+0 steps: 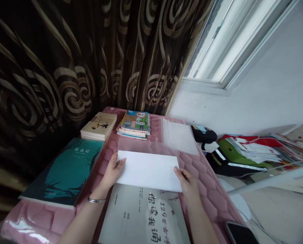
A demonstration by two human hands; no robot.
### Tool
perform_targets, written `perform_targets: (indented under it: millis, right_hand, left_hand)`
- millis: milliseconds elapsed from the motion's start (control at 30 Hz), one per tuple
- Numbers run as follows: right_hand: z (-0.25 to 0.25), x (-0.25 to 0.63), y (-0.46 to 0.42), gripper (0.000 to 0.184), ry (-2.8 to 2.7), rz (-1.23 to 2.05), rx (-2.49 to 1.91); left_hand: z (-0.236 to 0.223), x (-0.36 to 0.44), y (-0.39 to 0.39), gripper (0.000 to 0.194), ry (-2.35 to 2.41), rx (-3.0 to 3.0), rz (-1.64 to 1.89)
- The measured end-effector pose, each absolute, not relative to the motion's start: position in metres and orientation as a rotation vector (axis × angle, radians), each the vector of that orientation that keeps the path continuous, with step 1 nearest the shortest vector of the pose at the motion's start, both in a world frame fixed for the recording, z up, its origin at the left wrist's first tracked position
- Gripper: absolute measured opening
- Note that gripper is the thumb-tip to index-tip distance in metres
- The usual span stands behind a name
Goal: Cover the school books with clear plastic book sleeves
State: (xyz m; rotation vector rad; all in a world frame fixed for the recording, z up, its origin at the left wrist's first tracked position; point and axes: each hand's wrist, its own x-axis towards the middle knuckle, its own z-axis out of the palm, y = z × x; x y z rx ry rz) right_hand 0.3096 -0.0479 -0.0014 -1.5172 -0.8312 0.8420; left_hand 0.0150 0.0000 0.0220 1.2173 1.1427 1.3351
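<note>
Left hand [113, 172] and right hand [189, 183] pinch opposite short ends of white sheet [148, 170], long axis left-right, at far end of grey book [131, 217]; neither nearer.

The grey cover [131, 217] is displaying "129", followed by "首古", in one column and "你读我" in another; the lowest characters are not resolving clearly. The teal book [67, 173] is bearing the title "昆虫记". The blue-covered book [134, 122] is showing "数" in a white oval, its adjoining character appearing unclear. Small print on the beige book [100, 122] is appearing illegible.
</note>
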Motion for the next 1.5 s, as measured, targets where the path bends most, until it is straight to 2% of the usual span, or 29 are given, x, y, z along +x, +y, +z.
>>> perform_targets:
  millis: [200,700,900,1133,1500]
  right_hand:
    - [-0.002,0.308,-0.049,0.045,-0.835,0.859,-1.454]
    - [-0.002,0.308,-0.05,0.046,-0.921,0.775,-1.557]
    - [-0.003,0.307,-0.049,0.044,-0.895,0.779,-1.512]
    - [-0.004,0.308,-0.05,0.05,-0.975,0.686,-1.6]
    - [-0.012,0.306,-0.051,0.045,-0.918,0.707,-1.507]
  left_hand:
    - [0.02,0.014,-0.003,0.044,1.159,1.156,1.259]
    - [0.025,0.015,-0.001,0.038,1.146,1.206,1.333]
    - [0.025,0.016,-0.001,0.04,1.141,1.216,1.332]
    - [0.023,0.015,-0.001,0.039,1.137,1.232,1.32]
    - [0.023,0.015,-0.002,0.04,1.144,1.231,1.337]
